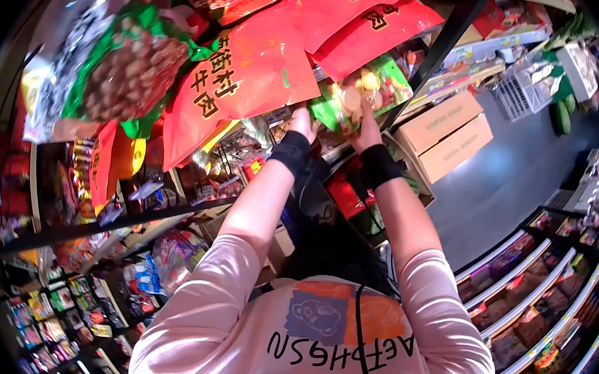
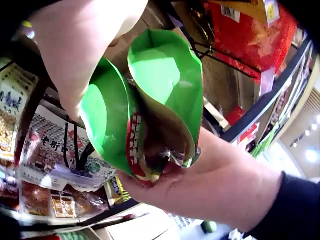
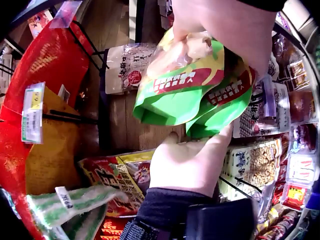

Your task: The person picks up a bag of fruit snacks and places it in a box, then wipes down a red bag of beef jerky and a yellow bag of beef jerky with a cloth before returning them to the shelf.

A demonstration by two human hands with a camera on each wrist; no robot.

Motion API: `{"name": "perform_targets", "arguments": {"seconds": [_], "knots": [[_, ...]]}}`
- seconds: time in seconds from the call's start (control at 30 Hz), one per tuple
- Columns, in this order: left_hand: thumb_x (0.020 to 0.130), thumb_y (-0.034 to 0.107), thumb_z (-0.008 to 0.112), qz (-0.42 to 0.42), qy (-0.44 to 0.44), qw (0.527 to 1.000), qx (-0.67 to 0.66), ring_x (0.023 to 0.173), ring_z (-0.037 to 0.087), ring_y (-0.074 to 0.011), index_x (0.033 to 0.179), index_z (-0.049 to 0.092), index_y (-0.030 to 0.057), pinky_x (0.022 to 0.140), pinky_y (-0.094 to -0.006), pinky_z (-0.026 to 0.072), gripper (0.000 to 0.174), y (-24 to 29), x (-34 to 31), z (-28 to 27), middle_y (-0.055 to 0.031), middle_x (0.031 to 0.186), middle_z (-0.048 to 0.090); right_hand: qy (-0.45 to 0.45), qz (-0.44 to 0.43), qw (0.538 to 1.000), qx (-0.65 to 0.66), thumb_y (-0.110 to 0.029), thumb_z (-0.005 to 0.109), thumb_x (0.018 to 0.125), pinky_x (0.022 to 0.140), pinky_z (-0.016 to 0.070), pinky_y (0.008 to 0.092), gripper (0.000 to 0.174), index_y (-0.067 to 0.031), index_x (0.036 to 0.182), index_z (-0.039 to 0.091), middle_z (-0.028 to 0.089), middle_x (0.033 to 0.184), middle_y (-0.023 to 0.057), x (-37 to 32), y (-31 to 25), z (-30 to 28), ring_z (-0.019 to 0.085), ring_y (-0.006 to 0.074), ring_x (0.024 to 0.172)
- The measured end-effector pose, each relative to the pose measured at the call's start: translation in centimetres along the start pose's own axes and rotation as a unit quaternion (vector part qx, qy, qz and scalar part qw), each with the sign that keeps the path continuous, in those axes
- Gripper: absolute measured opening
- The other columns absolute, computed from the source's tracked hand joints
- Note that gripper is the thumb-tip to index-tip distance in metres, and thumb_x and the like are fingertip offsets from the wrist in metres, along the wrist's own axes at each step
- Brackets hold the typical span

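Note:
Two green snack pouches (image 1: 397,77) with red label strips are held side by side in front of the rack. Pale round pieces show through a clear window (image 3: 172,62) on one. My left hand (image 1: 303,123) holds the near pouch at its left edge; in the right wrist view the left hand (image 3: 185,165) reaches up to the green base. Gripping from the other side is my right hand (image 1: 369,127), its fingers partly hidden behind the packaging. The left wrist view looks onto the folded green bottoms (image 2: 167,65), with the right hand (image 2: 210,175) around the far end.
Large red bags (image 1: 253,69) and a net-like bag of brown round items (image 1: 135,69) hang at upper left. Black display hooks (image 3: 70,117) stick out nearby. Cardboard boxes (image 1: 446,136) stand right on the floor; stocked shelves (image 1: 536,329) line the lower right.

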State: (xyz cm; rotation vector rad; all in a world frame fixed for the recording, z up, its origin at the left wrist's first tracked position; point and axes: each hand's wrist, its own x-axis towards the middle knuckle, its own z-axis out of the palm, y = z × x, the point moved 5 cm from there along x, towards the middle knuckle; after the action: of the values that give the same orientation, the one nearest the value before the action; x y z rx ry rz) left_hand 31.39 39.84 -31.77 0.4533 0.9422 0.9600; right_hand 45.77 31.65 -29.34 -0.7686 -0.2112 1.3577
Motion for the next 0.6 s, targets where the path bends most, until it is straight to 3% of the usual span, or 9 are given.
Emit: {"name": "perform_targets", "arguments": {"seconds": [0.07, 0.1, 0.2, 0.27, 0.37, 0.47, 0.5, 0.53, 0.6], "knots": [[0.095, 0.052, 0.035, 0.016, 0.045, 0.995, 0.084, 0.112, 0.050, -0.0282, 0.131, 0.042, 0.0123, 0.094, -0.0485, 0.0402, 0.054, 0.0, 1.6, 0.0, -0.0081, 0.128, 0.048, 0.070, 0.088, 0.988, 0.102, -0.044, 0.052, 0.091, 0.082, 0.0515, 0.0390, 0.048, -0.0094, 0.124, 0.049, 0.061, 0.114, 0.0033, 1.2, 0.8, 1.1, 0.059, 0.0226, 0.101], [0.093, 0.056, 0.035, -0.009, 0.059, 0.994, 0.092, 0.112, 0.050, -0.0288, 0.131, 0.041, 0.0137, 0.094, -0.0485, 0.0406, 0.058, -0.3, 2.1, 0.0, -0.0087, 0.128, 0.047, 0.117, 0.136, 0.982, 0.066, -0.041, 0.056, 0.089, 0.080, 0.0506, 0.0399, 0.049, -0.0074, 0.125, 0.047, 0.061, 0.111, 0.0058, 2.5, 2.0, -0.6, 0.060, 0.0245, 0.098], [0.089, 0.065, 0.036, -0.078, 0.014, 0.988, 0.131, 0.111, 0.050, -0.0289, 0.130, 0.041, 0.0155, 0.090, -0.0483, 0.0424, 0.064, -1.0, 1.7, 0.7, -0.0104, 0.120, 0.051, 0.203, -0.050, 0.965, -0.158, -0.038, 0.061, 0.084, 0.067, 0.0517, 0.0428, 0.053, -0.0036, 0.122, 0.047, 0.059, 0.100, 0.0095, 5.9, 4.7, -3.9, 0.059, 0.0251, 0.083], [0.091, 0.056, 0.037, -0.091, 0.001, 0.982, 0.163, 0.105, 0.052, -0.0266, 0.123, 0.047, 0.0142, 0.087, -0.0471, 0.0434, 0.054, -1.4, 1.5, 1.9, -0.0090, 0.111, 0.056, 0.236, -0.081, 0.956, -0.156, -0.034, 0.063, 0.082, 0.061, 0.0521, 0.0428, 0.052, -0.0018, 0.120, 0.047, 0.058, 0.096, 0.0109, 6.3, 5.2, -4.9, 0.059, 0.0254, 0.078], [0.093, 0.042, 0.041, -0.106, 0.010, 0.981, 0.164, 0.095, 0.053, -0.0229, 0.112, 0.054, 0.0129, 0.083, -0.0442, 0.0446, 0.037, -2.5, 2.1, 1.3, -0.0068, 0.104, 0.057, 0.223, -0.004, 0.974, 0.031, -0.021, 0.059, 0.085, 0.053, 0.0522, 0.0394, 0.042, -0.0006, 0.119, 0.047, 0.058, 0.099, 0.0110, 5.5, 2.7, -1.9, 0.059, 0.0259, 0.078], [0.093, 0.039, 0.044, -0.104, 0.014, 0.977, 0.187, 0.094, 0.052, -0.0215, 0.108, 0.054, 0.0119, 0.083, -0.0433, 0.0447, 0.032, -1.3, 0.5, 1.8, -0.0048, 0.093, 0.054, 0.183, -0.107, 0.977, -0.029, -0.022, 0.061, 0.085, 0.077, 0.0484, 0.0351, 0.047, 0.0036, 0.121, 0.045, 0.059, 0.107, 0.0124, 7.4, 3.4, -3.6, 0.058, 0.0243, 0.091], [0.093, 0.038, 0.044, -0.099, 0.028, 0.974, 0.201, 0.094, 0.052, -0.0214, 0.111, 0.052, 0.0108, 0.085, -0.0437, 0.0438, 0.033, -1.1, 0.1, 1.7, -0.0048, 0.096, 0.052, 0.160, -0.099, 0.981, -0.039, -0.025, 0.063, 0.084, 0.087, 0.0426, 0.0327, 0.055, 0.0063, 0.124, 0.043, 0.058, 0.113, 0.0133, 6.9, 2.9, -3.6, 0.055, 0.0229, 0.099], [0.094, 0.038, 0.042, -0.104, -0.011, 0.976, 0.193, 0.104, 0.051, -0.0221, 0.125, 0.044, 0.0099, 0.085, -0.0440, 0.0438, 0.041, -0.9, -0.3, 1.9, -0.0071, 0.115, 0.050, 0.189, -0.067, 0.978, -0.055, -0.027, 0.064, 0.084, 0.087, 0.0426, 0.0335, 0.056, 0.0066, 0.124, 0.043, 0.058, 0.114, 0.0131, 5.9, 2.5, -3.8, 0.054, 0.0227, 0.100], [0.095, 0.037, 0.040, -0.058, 0.008, 0.969, 0.240, 0.116, 0.046, -0.0242, 0.138, 0.031, 0.0106, 0.089, -0.0456, 0.0435, 0.052, 0.2, -2.6, 1.8, -0.0103, 0.137, 0.038, 0.239, 0.002, 0.967, -0.092, -0.029, 0.064, 0.084, 0.087, 0.0426, 0.0351, 0.059, 0.0071, 0.125, 0.042, 0.057, 0.115, 0.0126, 4.0, 2.1, -4.3, 0.054, 0.0224, 0.102]]}}
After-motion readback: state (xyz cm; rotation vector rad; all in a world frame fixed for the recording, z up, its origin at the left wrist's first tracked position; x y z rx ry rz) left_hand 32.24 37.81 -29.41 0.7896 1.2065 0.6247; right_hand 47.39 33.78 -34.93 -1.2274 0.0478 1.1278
